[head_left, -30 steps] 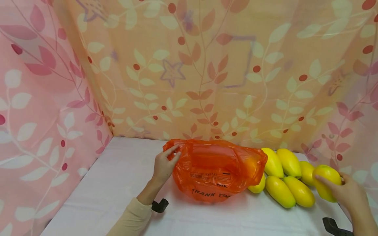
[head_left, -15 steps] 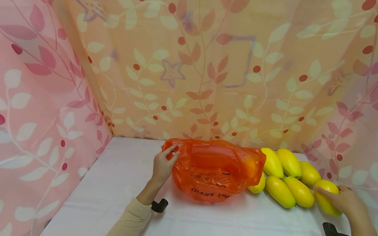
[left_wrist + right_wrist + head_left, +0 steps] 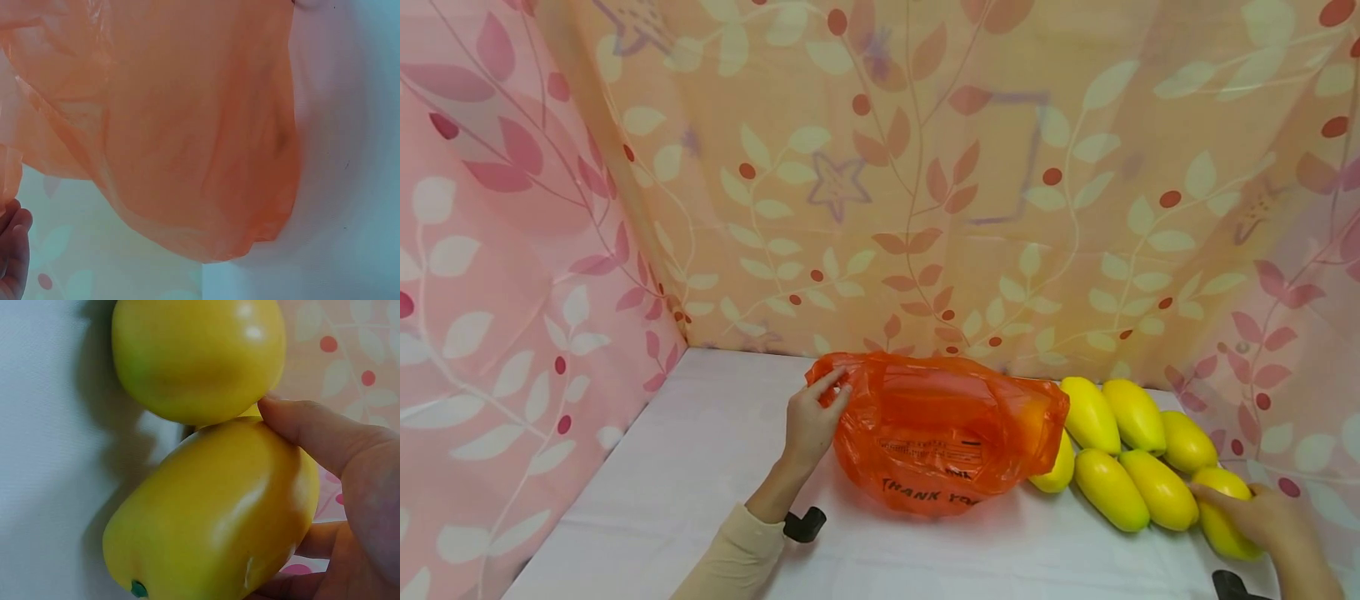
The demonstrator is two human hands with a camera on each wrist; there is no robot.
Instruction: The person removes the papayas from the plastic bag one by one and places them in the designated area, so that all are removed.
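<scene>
An orange-red translucent plastic bag, printed "THANK YOU", lies on its side on the table. My left hand pinches the bag's left edge; in the left wrist view its fingertips show beside the film. At the far right of the table, my right hand holds a yellow mango between thumb and fingers. That mango sits at the end of the front row, against a neighbouring mango. Several more yellow mangoes lie in two rows right of the bag, one partly hidden behind it.
The white table is enclosed by a patterned curtain at the back and pink curtains at the sides. A black wrist-camera piece is on the left wrist.
My right hand has lowered its mango toward the front, down to the end of the front row. My left hand and the bag have shifted slightly left.
</scene>
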